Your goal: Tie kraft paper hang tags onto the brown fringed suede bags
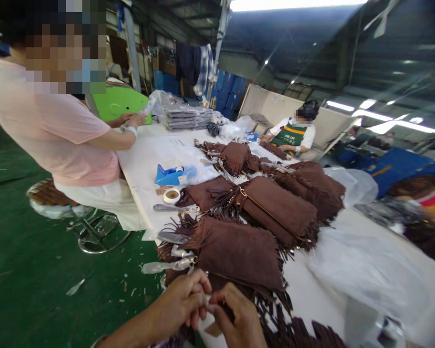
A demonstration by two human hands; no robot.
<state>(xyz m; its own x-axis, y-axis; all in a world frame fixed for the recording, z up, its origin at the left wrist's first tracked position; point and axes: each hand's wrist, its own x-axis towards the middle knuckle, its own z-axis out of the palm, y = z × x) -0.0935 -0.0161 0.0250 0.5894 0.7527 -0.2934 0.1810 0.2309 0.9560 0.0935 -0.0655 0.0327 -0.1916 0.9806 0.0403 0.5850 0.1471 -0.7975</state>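
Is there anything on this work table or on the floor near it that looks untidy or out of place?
Small scraps lie scattered on the green floor beside the table. The brown fringed bags lie in a loose, overlapping heap. Nothing looks spilled or damaged.

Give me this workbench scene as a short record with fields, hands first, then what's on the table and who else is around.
left hand: fingers pinched together against the right hand, on something too small to make out
right hand: fingertips meeting the left hand's, above a brown fringed bag
nearest bag: brown suede with fringe, lying flat at the table edge
other bags: a row of the same kind along the white table
tape roll: on the table, beside a blue dispenser
people: one in a pink shirt seated left; one in a green apron at the far end
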